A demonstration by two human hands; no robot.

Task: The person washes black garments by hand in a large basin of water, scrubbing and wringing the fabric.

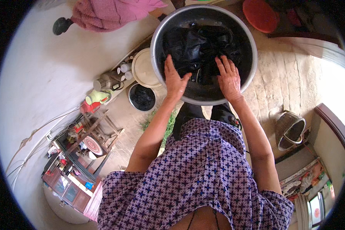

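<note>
Before me stands a large round metal basin holding dark, wet-looking cloth in dark water. My left hand is over the basin's left side, its thumb apart from the fingers and nothing seen in its grasp. On the right, my right hand reaches in with its fingers spread, their tips at the dark cloth. A pale line and small light spots show on the cloth between my hands. Whether the fingertips press on the cloth or only hover above it is hard to tell.
Left of the basin are a bucket with a pale lid and a smaller metal basin of dark contents. Thermos flasks line the wall beside a wooden stand. A dark bucket is at right; a pink towel hangs upper left.
</note>
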